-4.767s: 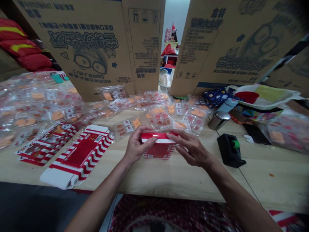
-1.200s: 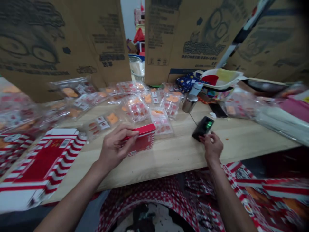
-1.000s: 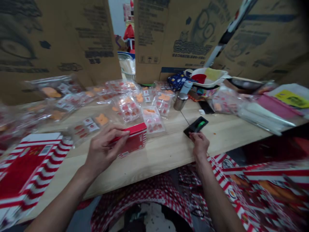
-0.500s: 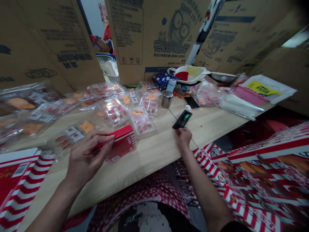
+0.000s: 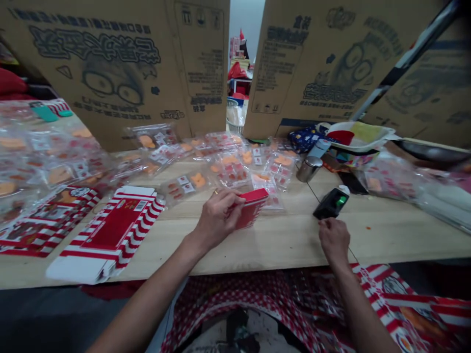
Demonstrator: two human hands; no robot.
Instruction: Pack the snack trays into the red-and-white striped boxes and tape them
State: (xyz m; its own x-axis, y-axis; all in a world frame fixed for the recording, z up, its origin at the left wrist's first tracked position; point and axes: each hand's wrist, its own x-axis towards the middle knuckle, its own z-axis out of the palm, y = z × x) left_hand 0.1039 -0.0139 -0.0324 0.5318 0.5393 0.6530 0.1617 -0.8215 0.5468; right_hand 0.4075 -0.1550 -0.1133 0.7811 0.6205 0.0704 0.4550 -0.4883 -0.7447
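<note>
A small red box [image 5: 250,210] with a white pattern stands tilted over the table, pinched along its top left by my left hand [image 5: 220,212]. Farther right, a black tape dispenser [image 5: 327,205] with a green core in its roll is tipped up on the table. My right hand [image 5: 334,240] is closed at its near end; what lies between the fingertips is too small to make out. Behind the box are clear packs of orange and pink pieces [image 5: 265,184]. Flattened red-and-white striped cartons [image 5: 110,228] are stacked left of my left hand.
More clear packs [image 5: 51,157] cover the far left. A metal canister [image 5: 309,169], a white basin [image 5: 368,135] and a dark phone-like slab [image 5: 352,182] are at the right rear. Large cardboard boxes [image 5: 206,113] wall the back. Striped printed cartons [image 5: 415,314] lie below the front edge at right.
The view has swung left, bringing the stacked cartons fully into sight. The red box has turned in my left hand, showing a narrower side. The tape dispenser has tipped up beside my right hand.
</note>
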